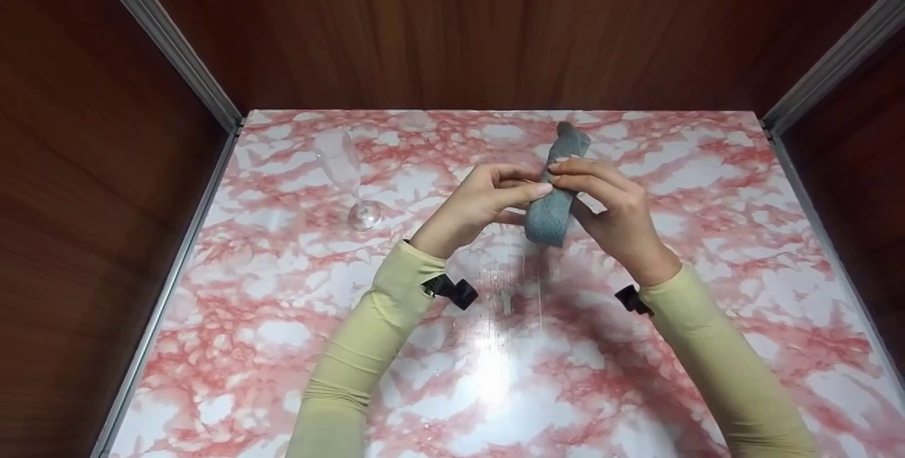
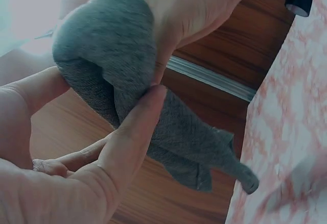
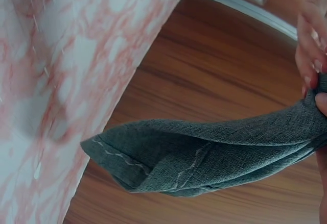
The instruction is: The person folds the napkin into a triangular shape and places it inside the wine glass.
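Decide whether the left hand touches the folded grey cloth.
Touching. The head view shows the left hand pinching the folded grey cloth; the left wrist view shows its thumb pressed on it.

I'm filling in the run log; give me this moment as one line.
left hand: pinches rolled grey cloth | right hand: grips it | clear stemmed wine glass: lying on pink marbled table

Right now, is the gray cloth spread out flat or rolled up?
Rolled up. The gray cloth forms a thick bundle pinched between the left hand and right hand, above the table.
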